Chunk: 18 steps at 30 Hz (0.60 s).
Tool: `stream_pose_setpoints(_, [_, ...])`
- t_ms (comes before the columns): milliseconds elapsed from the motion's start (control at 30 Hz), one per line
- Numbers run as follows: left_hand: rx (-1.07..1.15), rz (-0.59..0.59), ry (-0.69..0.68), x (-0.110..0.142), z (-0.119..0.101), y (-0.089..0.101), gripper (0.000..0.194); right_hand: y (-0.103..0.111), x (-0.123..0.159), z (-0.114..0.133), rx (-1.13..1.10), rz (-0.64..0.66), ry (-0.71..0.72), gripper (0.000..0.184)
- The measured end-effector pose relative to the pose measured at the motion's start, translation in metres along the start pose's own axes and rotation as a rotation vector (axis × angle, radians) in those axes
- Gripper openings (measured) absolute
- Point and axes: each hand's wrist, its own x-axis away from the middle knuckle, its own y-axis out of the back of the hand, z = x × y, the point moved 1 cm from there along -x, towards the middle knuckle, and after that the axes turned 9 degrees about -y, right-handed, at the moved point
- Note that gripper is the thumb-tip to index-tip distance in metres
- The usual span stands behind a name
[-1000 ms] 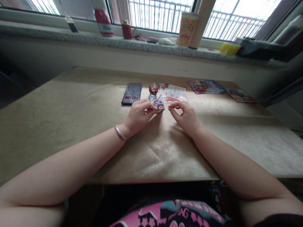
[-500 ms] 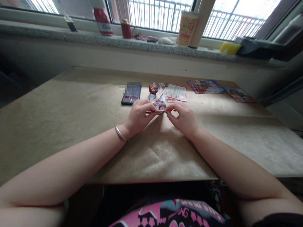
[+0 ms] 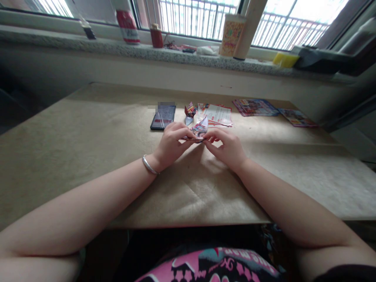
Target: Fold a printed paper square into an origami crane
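Note:
Between my two hands is a folded piece of printed paper (image 3: 200,128), its pointed flap standing up at the far side. My left hand (image 3: 174,140), with a silver bangle at the wrist, pinches its left edge between thumb and fingers. On the near right edge, the thumb and forefinger of my right hand (image 3: 225,145) close on the same paper. Just beyond stands a small folded paper shape (image 3: 190,110) in dark red and yellow. The finer creases under my fingertips are hidden.
A dark phone (image 3: 164,116) lies left of the paper. Printed sheets (image 3: 217,114) lie behind my right hand, and colourful stacks (image 3: 255,107) farther right. Along the windowsill (image 3: 176,55) stand a red can (image 3: 127,26), a popcorn-patterned cup (image 3: 231,36) and a yellow object (image 3: 285,60).
My right hand has shifted slightly left, closer to my left fingertips. The paper's upright flap has tilted a little to the right.

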Motion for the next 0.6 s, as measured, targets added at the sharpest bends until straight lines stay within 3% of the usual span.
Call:
stream_pose_setpoints(133, [-0.05, -0.019, -0.014, 0.001, 0.0, 0.0, 0.018, -0.001, -0.001, -0.002, -0.048, -0.051, -0.055, 0.007])
stream_pose_setpoints(267, [-0.074, -0.143, 0.027, 0.001, 0.005, -0.002, 0.033, -0.002, -0.004, -0.012, -0.163, -0.119, -0.14, 0.01])
stream_pose_setpoints(333, [-0.043, -0.167, 0.031, 0.002, 0.008, -0.002, 0.034, -0.002, -0.006, -0.017, -0.212, -0.086, -0.186, 0.011])
stream_pose_setpoints(500, [-0.012, -0.11, 0.025, 0.001, 0.008, 0.0, 0.006, -0.004, -0.009, -0.024, -0.276, 0.033, -0.281, 0.01])
stream_pose_setpoints(600, [-0.019, -0.092, -0.018, 0.001, 0.004, 0.001, 0.006, -0.006, -0.009, -0.027, -0.283, 0.086, -0.319, 0.01])
